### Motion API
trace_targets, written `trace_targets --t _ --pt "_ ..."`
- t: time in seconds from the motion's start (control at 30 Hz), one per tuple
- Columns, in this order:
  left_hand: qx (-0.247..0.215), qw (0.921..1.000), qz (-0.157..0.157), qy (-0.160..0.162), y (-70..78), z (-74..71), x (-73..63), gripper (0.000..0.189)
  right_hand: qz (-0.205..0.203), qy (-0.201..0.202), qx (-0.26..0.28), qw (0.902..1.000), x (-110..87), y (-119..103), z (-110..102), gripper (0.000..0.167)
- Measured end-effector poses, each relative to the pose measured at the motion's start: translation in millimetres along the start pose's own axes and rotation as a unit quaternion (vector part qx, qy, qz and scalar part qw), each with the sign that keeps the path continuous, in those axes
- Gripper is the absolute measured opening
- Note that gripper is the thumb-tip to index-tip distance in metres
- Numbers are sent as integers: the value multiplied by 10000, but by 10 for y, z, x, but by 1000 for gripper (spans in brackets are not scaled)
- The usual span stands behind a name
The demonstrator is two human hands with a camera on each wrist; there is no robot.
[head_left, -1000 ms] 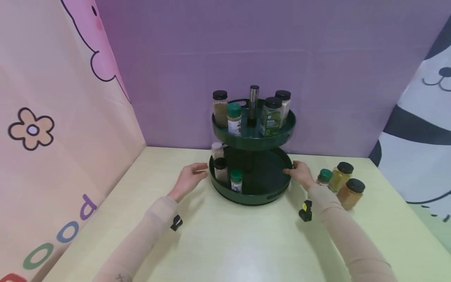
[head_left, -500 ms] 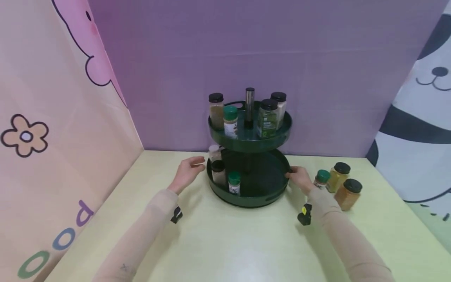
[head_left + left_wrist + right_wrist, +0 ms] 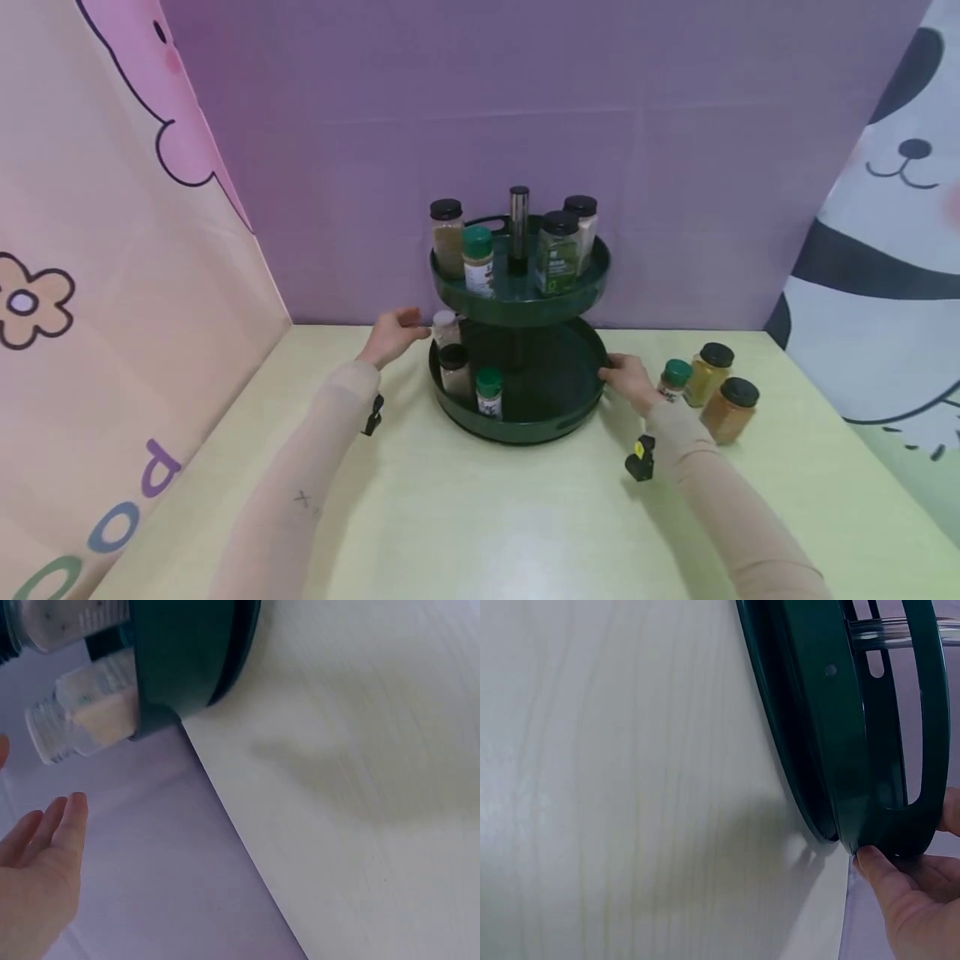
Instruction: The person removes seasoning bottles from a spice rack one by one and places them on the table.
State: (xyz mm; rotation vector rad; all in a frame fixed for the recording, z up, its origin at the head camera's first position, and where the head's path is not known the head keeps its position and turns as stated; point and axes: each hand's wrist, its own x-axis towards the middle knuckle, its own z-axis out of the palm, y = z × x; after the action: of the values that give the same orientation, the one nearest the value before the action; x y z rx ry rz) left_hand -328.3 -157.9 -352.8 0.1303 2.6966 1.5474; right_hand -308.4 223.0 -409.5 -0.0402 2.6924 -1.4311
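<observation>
A dark green two-tier turntable rack (image 3: pixel 517 429) stands on the table. My right hand (image 3: pixel 630 382) holds the right rim of its lower tray; in the right wrist view the fingers (image 3: pixel 889 881) touch the tray's outer wall, with another fingertip at the rim. To the left of the rack, my left hand (image 3: pixel 393 336) hangs with its fingers extended, close to a clear white-capped jar (image 3: pixel 446 332) but apart from it, as the left wrist view also shows. A black-capped jar (image 3: pixel 454 375) and a small green-capped jar (image 3: pixel 490 396) share that lower tray.
Several jars stand on the upper tray (image 3: pixel 517 312), around a metal post (image 3: pixel 519 225). Right of the rack, a green-capped jar (image 3: pixel 677 375), a yellow jar (image 3: pixel 708 375) and an orange-brown jar (image 3: pixel 729 414) stand on the table. A purple backdrop (image 3: pixel 360 167) rises behind.
My left hand has moved up and back along the rack's left side. The right hand stays at the lower tray's rim. The whole scene shifts slightly left as the head view turns.
</observation>
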Motion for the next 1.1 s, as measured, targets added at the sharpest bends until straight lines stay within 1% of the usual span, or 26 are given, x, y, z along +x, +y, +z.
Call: trace_targets --t 0.1,0.17,0.27,0.4,0.5,0.6,0.77,0.87,1.0,1.1 --pt "99 9997 -150 -133 6 12 62 63 71 -18 -1 10000 0 6 15 46" --pt "166 9996 -170 -180 10 37 98 65 86 -12 26 10000 8 11 21 46" --pt "228 9995 -64 -194 -4 98 159 65 59 6 14 10000 19 16 23 47" --pt "366 9990 90 -240 -60 205 243 58 168 -33 -23 9999 33 26 12 47" --pt "438 9986 191 -237 -105 266 294 54 157 -48 -70 9998 41 34 4 48" --pt "384 9987 294 -184 -125 296 322 50 26 -31 -75 10000 41 34 2 47" --pt "252 9987 362 -249 -145 345 351 44 -145 70 -26 9999 32 35 9 46" --pt "371 9984 355 -223 -164 364 366 45 -155 119 -14 9998 36 37 14 46" --pt "718 9968 351 -78 -192 389 388 44 -210 171 -63 9996 44 53 23 46" --pt "815 9961 346 -30 -195 412 405 44 -234 217 -99 9994 48 72 27 45"
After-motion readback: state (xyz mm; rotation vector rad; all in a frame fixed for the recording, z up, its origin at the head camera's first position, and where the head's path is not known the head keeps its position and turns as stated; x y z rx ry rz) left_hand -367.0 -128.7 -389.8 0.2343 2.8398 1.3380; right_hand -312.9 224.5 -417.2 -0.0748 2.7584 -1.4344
